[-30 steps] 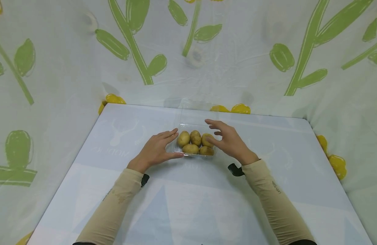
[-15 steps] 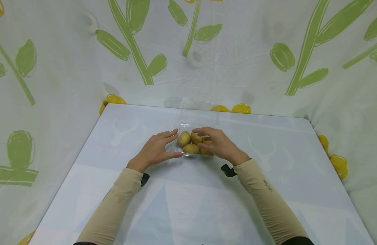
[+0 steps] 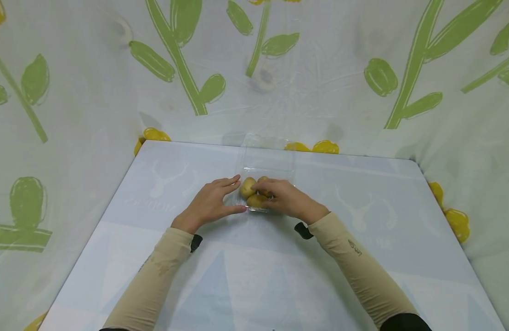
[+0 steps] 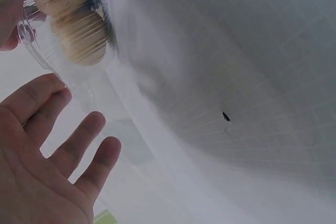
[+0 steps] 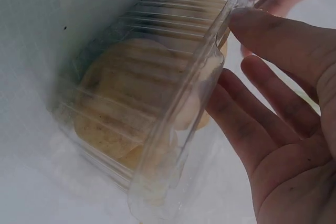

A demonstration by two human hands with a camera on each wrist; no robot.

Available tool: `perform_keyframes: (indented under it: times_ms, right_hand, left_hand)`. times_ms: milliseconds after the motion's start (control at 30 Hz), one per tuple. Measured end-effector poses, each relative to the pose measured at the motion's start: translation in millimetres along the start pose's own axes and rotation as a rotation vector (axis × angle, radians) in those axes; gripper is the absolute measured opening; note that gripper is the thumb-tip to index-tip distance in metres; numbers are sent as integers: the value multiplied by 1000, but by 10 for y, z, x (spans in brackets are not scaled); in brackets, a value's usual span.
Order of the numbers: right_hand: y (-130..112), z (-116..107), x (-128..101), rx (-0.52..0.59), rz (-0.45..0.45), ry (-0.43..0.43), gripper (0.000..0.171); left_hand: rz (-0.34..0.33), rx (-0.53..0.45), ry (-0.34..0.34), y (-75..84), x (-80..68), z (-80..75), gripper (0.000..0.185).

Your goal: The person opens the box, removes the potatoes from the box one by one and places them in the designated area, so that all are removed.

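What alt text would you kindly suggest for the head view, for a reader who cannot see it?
A person's right hand reaches over potatoes in a clear, open box, with the left hand at its left side. The box sits on a pale table, a flowered cloth behind it.

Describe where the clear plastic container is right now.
In the head view, the clear container sits on the table near its far edge, left hand at its left side, right hand over the potatoes inside.
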State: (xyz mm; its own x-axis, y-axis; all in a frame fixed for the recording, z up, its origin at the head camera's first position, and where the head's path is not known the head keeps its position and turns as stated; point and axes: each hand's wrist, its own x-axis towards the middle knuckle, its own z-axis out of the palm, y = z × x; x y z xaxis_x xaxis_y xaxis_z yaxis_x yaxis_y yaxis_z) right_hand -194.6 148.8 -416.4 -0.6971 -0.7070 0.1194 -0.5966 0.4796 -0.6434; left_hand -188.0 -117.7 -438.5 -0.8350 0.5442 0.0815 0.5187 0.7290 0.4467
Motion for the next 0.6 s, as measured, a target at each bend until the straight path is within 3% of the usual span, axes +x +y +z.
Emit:
perform_keyframes:
  times_ms: [200, 433, 600]
  right_hand:
    - [-29, 8, 48, -92, 22, -56, 42]
    - [-8, 33, 98, -209, -136, -64, 25]
    - [-37, 34, 117, -255, -161, -104, 23]
  left_hand:
    - [2, 0, 8, -13, 1, 13, 87]
    - [2, -4, 13, -20, 5, 24, 87]
    - [11, -8, 13, -19, 1, 17, 87]
